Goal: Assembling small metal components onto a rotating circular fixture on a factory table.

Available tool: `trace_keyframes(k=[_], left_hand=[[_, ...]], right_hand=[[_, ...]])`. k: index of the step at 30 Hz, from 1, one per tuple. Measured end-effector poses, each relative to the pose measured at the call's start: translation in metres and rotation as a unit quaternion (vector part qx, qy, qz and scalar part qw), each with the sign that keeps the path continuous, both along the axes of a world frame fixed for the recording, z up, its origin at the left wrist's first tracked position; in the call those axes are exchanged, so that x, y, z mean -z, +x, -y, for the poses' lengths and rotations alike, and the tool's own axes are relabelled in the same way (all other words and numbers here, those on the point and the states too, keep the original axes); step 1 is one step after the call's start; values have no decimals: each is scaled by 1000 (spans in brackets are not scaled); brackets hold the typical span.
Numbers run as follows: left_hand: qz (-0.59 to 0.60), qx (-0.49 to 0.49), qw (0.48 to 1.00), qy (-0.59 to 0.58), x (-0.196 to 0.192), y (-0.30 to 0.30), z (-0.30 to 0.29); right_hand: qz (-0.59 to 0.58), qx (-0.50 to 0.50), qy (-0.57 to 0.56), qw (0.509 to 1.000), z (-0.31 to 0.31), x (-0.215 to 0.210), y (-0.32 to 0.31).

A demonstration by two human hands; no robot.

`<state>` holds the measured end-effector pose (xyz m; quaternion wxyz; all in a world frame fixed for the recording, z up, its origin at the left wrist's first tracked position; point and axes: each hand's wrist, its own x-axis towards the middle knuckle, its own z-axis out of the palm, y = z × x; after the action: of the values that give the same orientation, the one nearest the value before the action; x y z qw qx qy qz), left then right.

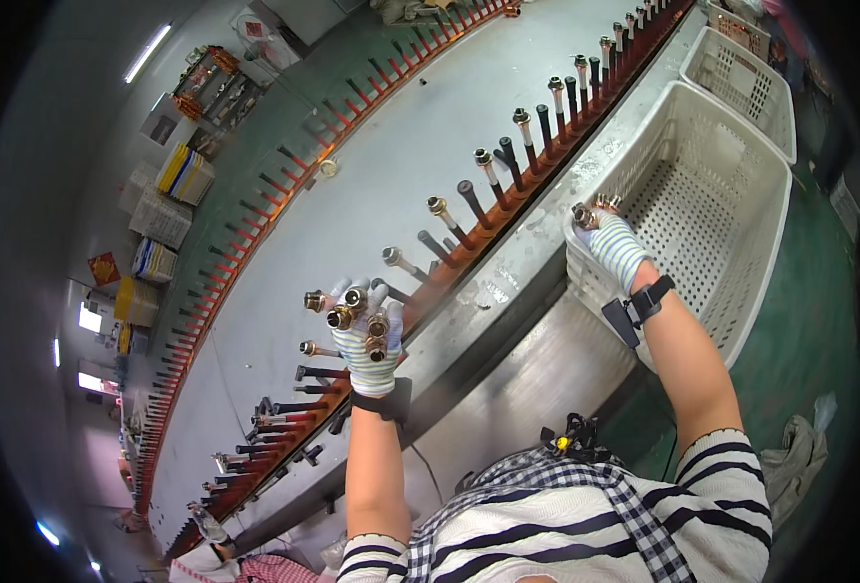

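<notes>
My left hand [370, 358], in a striped knit glove, is closed around several shiny metal pipe fittings [350, 304] with brassy, threaded ends. It is over the row of upright pegs along the near rail [430, 284], and its fingertips are partly hidden by the fittings. At the corner of a white plastic crate [676, 89], my gloved right hand [615, 251] grips metal fittings [585, 216] just inside the rim. Beyond my left hand, a fitting [437, 207] tops one peg, while a neighbouring dark peg [473, 204] stands bare.
A grey metal ledge [496, 296] runs between the peg row and the crate. Another white crate [741, 73] stands behind. Across the grey table [284, 262] curves a far row of pegs [218, 287]. At lower left, another person's gloved hand [208, 523] is near the rail.
</notes>
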<state>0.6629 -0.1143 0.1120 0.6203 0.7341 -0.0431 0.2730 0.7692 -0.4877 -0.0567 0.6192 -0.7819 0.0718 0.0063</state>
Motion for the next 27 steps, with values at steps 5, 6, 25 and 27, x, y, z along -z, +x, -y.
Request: trace_keyframes(k=[5,6,25,27], left_hand=[[161,43,882,440,-2,14,16],[125,28,881,455,3,16,26],[127,51,857,497,0,38,48],[126,114,855,489,13,55,53]], right_hand=[[-111,112,308,938,-13,-52,-8],[-168,217,676,684,-15,-46,-3],[-146,111,425,886,-27,-61,-6],[-151,180,629,741,-17,-38,1]])
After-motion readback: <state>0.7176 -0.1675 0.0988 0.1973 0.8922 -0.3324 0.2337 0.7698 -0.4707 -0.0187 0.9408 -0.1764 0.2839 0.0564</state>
